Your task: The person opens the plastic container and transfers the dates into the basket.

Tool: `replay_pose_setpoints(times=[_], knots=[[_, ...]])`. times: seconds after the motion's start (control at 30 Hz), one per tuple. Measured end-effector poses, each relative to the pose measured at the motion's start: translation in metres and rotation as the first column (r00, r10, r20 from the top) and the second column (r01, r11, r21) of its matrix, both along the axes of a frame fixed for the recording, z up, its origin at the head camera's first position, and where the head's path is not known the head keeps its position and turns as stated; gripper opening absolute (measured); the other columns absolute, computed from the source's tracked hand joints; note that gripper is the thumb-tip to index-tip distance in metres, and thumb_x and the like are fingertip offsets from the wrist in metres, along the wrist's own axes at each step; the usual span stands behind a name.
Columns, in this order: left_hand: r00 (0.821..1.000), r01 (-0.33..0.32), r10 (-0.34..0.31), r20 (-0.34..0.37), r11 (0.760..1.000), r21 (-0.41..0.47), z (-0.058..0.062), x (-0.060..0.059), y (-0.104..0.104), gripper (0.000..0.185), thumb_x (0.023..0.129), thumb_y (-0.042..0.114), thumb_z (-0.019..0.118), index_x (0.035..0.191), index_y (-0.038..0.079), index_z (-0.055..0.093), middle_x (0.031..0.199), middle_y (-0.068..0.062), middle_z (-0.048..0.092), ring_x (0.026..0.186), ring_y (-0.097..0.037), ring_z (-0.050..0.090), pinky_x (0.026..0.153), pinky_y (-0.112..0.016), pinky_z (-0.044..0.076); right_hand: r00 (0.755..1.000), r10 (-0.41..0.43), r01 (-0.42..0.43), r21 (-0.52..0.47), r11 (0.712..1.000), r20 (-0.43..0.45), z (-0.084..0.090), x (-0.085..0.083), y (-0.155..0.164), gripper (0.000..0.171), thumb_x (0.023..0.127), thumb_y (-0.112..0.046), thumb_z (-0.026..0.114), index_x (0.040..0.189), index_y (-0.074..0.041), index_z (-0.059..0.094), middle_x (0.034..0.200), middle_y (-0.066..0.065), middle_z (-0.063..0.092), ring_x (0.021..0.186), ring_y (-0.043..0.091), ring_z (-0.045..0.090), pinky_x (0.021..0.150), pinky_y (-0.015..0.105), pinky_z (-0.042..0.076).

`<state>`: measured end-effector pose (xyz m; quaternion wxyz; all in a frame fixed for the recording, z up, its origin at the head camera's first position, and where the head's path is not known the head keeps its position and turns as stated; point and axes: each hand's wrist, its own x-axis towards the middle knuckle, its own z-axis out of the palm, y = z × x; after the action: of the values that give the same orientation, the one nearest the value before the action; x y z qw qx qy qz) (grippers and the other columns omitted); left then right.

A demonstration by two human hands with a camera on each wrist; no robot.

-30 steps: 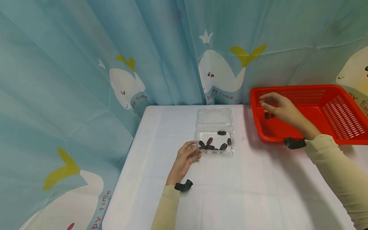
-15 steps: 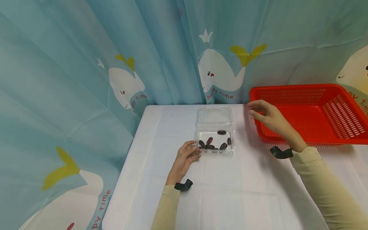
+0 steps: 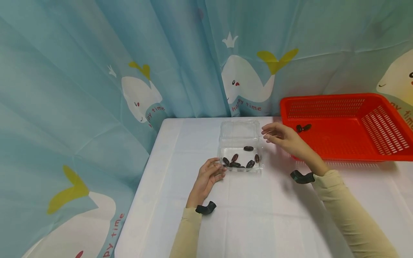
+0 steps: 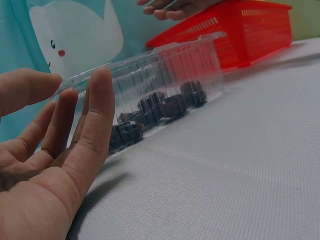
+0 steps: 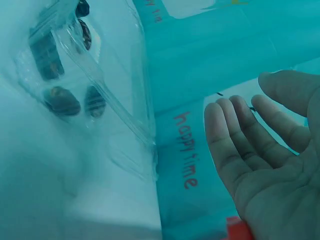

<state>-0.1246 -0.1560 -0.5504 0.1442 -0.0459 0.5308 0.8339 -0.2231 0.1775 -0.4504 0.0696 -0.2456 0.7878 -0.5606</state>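
A hinged clear plastic box (image 3: 241, 152), its lid (image 3: 240, 129) folded back, holds several dark, glossy dates (image 3: 235, 165). At its near left corner my left hand (image 3: 206, 176) grips the box; the left wrist view has the thumb before the front wall and another fingertip at the rim. My right hand (image 3: 287, 141) hovers between the box and the red basket, fingers loosely bent. Its palm is bare in the right wrist view (image 5: 270, 165), where the box with dates appears on the left.
A red plastic basket (image 3: 351, 157) stands on the right of the table, with a few dates (image 3: 303, 128) at its left end. The white-covered table (image 3: 245, 222) meets a blue whale-print curtain (image 3: 190, 64) at the back and left.
My right hand has moved left from over the red basket towards the clear box, uncovering the dates in the basket. My left hand stays at the box corner.
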Motion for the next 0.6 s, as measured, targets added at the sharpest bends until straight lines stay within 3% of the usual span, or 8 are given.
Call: replay_pose_setpoints(times=[0.27, 0.5, 0.6], knots=[[1.0, 0.002, -0.002, -0.005, 1.0, 0.009, 0.0, 0.0, 0.0, 0.043, 0.107, 0.01, 0.056, 0.147, 0.002, 0.043, 0.105, 0.001, 0.061, 0.107, -0.016, 0.072, 0.09, -0.027, 0.061, 0.994, 0.108, -0.108, -0.002, 0.994, 0.007, -0.01, -0.005, -0.018, 0.033, 0.1, 0.002, 0.063, 0.132, 0.01, 0.058, 0.123, 0.028, 0.063, 0.102, 0.002, 0.069, 0.088, 0.013, 0.058], [1.0, -0.001, 0.001, -0.004, 1.0, 0.005, 0.001, 0.001, 0.001, 0.042, 0.108, 0.01, 0.055, 0.148, 0.002, 0.042, 0.104, 0.002, 0.061, 0.107, -0.015, 0.071, 0.09, -0.027, 0.061, 0.989, 0.144, -0.146, 0.058, 0.988, 0.036, -0.02, -0.005, -0.036, 0.031, 0.1, -0.002, 0.067, 0.129, 0.004, 0.062, 0.126, 0.028, 0.066, 0.111, 0.033, 0.07, 0.088, 0.015, 0.058], [1.0, -0.008, 0.008, 0.001, 1.0, 0.004, 0.002, 0.001, 0.001, 0.041, 0.108, 0.009, 0.055, 0.146, 0.003, 0.044, 0.104, 0.001, 0.062, 0.106, -0.015, 0.072, 0.09, -0.027, 0.061, 0.987, 0.152, -0.156, 0.084, 0.984, 0.058, -0.023, -0.005, -0.044, 0.032, 0.1, -0.005, 0.068, 0.13, 0.004, 0.063, 0.127, 0.024, 0.067, 0.115, 0.037, 0.068, 0.09, 0.014, 0.056]])
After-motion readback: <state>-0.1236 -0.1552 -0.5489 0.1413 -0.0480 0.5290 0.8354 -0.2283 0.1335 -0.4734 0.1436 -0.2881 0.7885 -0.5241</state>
